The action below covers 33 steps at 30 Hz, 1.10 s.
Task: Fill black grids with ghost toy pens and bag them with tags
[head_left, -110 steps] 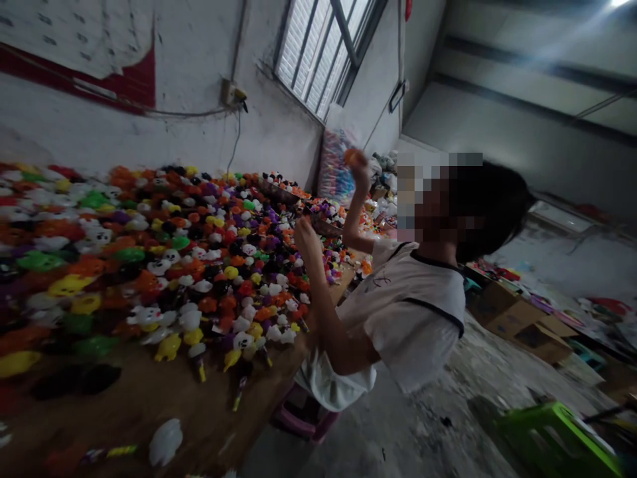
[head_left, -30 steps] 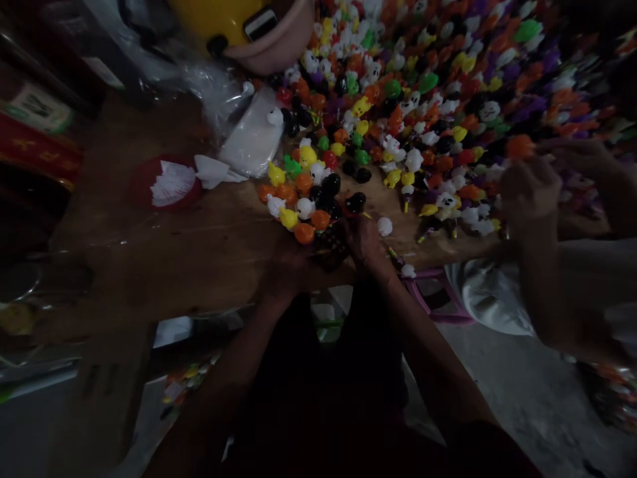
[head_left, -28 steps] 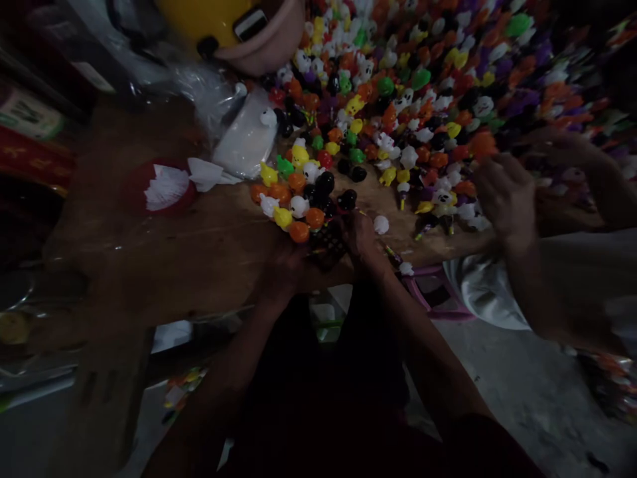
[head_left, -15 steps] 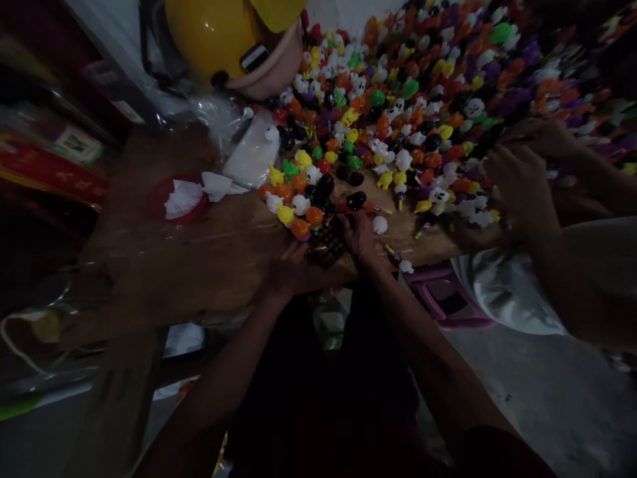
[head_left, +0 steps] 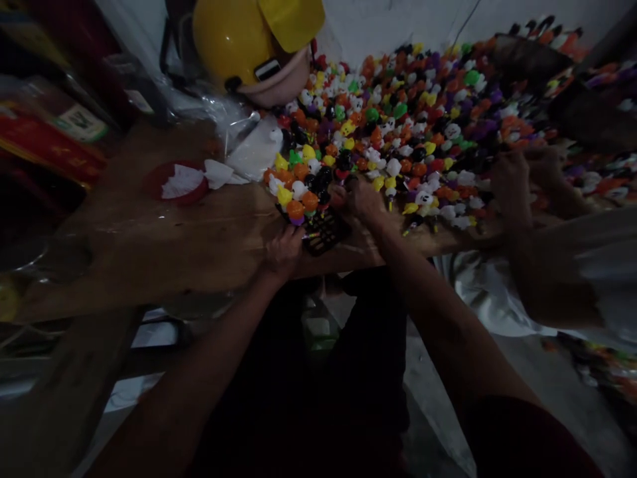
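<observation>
A black grid rack (head_left: 326,240) lies at the table's front edge, its far left part crowded with small figure-topped sticks (head_left: 300,189) in orange, yellow, white and black. My left hand (head_left: 284,249) is closed at the rack's near left corner. A thin coloured stick (head_left: 311,235) pokes out from its fingers over the grid. Over the right side of the rack, my right hand (head_left: 367,201) has its fingers bent together beside the black figures. What sits in those fingers is dark and blurred.
A big heap of coloured figures (head_left: 413,126) covers the table's back and right. A co-worker's hands (head_left: 527,176) are at its right side. At left are a red dish (head_left: 186,197) with white paper pieces and a clear plastic bag (head_left: 253,149). A yellow helmet-like object (head_left: 229,40) stands behind.
My right hand has moved farther back toward the black figures. The loose pieces near it, including a white ball, no longer show there. The camera view has shifted.
</observation>
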Motion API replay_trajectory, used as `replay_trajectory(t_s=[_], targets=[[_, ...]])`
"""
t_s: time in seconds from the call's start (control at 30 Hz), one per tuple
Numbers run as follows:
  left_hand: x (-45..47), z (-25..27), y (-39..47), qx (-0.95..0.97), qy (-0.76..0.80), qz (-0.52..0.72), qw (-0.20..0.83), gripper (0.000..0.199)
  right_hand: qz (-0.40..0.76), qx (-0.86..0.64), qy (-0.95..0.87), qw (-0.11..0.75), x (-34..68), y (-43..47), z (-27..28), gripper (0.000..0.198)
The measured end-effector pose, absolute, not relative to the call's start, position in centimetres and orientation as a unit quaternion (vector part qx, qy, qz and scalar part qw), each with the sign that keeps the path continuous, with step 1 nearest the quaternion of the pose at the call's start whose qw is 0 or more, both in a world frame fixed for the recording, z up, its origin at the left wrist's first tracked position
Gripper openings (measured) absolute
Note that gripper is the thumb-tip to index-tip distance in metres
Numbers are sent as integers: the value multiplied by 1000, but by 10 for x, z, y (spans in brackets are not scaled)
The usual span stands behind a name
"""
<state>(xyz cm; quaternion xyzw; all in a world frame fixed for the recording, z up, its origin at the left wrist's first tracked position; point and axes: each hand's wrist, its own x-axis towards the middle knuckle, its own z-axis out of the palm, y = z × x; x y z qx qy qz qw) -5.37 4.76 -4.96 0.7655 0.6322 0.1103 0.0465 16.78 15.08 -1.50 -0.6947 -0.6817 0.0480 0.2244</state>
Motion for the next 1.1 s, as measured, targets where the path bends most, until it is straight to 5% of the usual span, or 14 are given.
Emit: replay_trajectory(t_s=[0.23, 0.47, 0.63, 0.9, 1.1], targets=[[-50, -57, 50, 753, 640, 141, 57, 37, 19, -750, -656, 81, 218, 116, 13, 29], [-52, -60, 53, 757, 634, 132, 83, 43, -107, -705, -636, 296, 234, 28, -10, 44], [-53, -55, 51, 763, 627, 124, 100, 46, -50, -733, -631, 248, 225, -30, -65, 49], [-48, -40, 48, 750, 643, 114, 99, 45, -42, -707, -683, 179, 226, 61, -66, 35], [-48, -40, 47, 742, 653, 114, 105, 41, -99, -707, -677, 176, 234, 77, -57, 42]])
